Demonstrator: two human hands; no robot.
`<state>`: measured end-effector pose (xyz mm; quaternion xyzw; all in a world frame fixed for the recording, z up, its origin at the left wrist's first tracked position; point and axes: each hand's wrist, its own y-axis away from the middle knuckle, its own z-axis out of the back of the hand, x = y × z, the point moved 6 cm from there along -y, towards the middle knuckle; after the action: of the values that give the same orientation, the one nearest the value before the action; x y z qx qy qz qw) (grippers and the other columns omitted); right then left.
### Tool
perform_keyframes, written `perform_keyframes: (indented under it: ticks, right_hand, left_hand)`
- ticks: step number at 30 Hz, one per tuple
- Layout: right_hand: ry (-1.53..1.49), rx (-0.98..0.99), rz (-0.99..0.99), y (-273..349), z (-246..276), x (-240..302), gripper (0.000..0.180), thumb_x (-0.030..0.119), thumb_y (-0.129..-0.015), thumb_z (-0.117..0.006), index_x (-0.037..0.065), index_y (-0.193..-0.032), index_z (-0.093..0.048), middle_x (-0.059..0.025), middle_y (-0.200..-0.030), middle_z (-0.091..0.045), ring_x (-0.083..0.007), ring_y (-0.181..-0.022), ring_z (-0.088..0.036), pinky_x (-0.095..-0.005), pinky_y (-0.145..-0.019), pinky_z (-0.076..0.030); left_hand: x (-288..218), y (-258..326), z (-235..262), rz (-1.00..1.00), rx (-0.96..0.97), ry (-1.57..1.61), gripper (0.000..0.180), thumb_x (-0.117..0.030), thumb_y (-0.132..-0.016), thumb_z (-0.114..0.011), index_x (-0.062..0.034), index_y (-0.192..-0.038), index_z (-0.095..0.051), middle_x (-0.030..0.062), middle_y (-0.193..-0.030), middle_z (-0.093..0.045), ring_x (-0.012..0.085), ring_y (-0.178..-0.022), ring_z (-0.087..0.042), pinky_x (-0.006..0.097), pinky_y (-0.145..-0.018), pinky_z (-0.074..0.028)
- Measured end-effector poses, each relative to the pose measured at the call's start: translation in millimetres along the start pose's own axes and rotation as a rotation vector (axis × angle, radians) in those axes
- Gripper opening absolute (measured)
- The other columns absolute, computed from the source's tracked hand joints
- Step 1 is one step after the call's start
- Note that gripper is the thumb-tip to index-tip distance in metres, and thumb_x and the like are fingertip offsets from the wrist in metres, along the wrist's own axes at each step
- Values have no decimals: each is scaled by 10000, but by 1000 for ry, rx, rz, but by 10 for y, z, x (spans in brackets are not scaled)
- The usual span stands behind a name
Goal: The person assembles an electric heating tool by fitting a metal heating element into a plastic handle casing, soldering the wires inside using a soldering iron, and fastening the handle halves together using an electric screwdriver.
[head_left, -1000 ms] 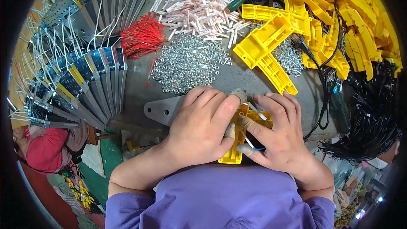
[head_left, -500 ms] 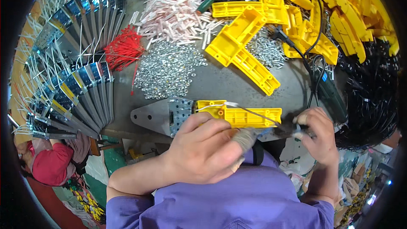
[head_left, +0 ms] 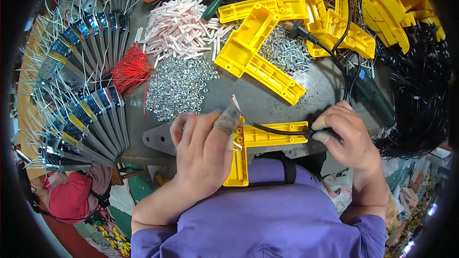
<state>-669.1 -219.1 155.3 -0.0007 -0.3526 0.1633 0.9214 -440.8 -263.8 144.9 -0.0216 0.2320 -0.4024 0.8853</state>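
Note:
A yellow plastic T-shaped handle shell (head_left: 275,136) lies hollow side up at the table's front edge. A black cable (head_left: 272,130) runs along its long arm. My right hand (head_left: 346,136) pinches that cable at the arm's right end. My left hand (head_left: 203,145), with a wrapped finger, is closed over the cable's left end; pale wire ends (head_left: 234,100) stick up beside that finger. Under the left hand, a grey metal plate (head_left: 160,138) with holes pokes out to the left. The grip of the left fingertips is partly hidden.
Beyond my hands are piles of metal nuts (head_left: 177,86), pale sleeves (head_left: 177,28), red wires (head_left: 131,69) and screws (head_left: 287,50). Yellow shells (head_left: 258,43), a screwdriver (head_left: 215,7) and a dark corded tool (head_left: 375,98) lie behind. Bladed metal parts (head_left: 91,110) fan out left; black cables (head_left: 416,100) heap right.
The black cable now lies along the shell's arm, and my right hand grips it at the end. My left hand has moved left and turned upright. The view has shifted slightly.

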Motion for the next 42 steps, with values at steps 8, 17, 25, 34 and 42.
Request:
perform_keyframes:
  ticks: [8,17,25,34,42]
  right_hand:
    - [-7,-6,15,-172,-53,185,259,66,-708,-683,44,-953,-602,-86,-870,-600,-298,-830,-583,-380,-734,-427]
    - [108,-109,222,-399,-515,531,173,107,-722,-636,79,-892,-647,-37,-858,-566,-229,-790,-533,-360,-710,-400]
    - [336,119,168,-539,-640,646,262,158,-798,-558,118,-1035,-662,-50,-860,-495,-223,-831,-504,-354,-702,-370]
    - [335,-176,98,-786,-277,558,301,112,-745,-677,45,-1010,-552,-128,-933,-514,-317,-906,-524,-411,-783,-431]
    - [331,-221,15,-889,-257,291,488,23,-692,-721,-4,-1096,-448,-197,-1002,-548,-404,-918,-556,-442,-780,-460]
  left_hand:
    - [-71,-143,-1,48,-63,-220,346,-79,-745,-600,-118,-1084,-541,192,-1227,-458,349,-1132,-462,477,-937,-344]
    - [-241,56,91,-250,-15,-129,218,-209,-795,-581,-159,-1008,-588,82,-1069,-605,221,-1073,-591,459,-1039,-315]
    - [-315,347,33,-360,264,-156,285,-312,-848,-550,-250,-1122,-600,150,-1201,-587,245,-1119,-594,416,-1020,-337]
    - [-313,408,-6,-273,283,-168,318,-254,-892,-460,-218,-1190,-566,225,-1280,-519,282,-1197,-545,635,-1050,-192]
    - [-333,366,-51,-263,254,-131,335,-246,-875,-466,-203,-1193,-562,259,-1288,-501,301,-1200,-540,607,-1033,-263]
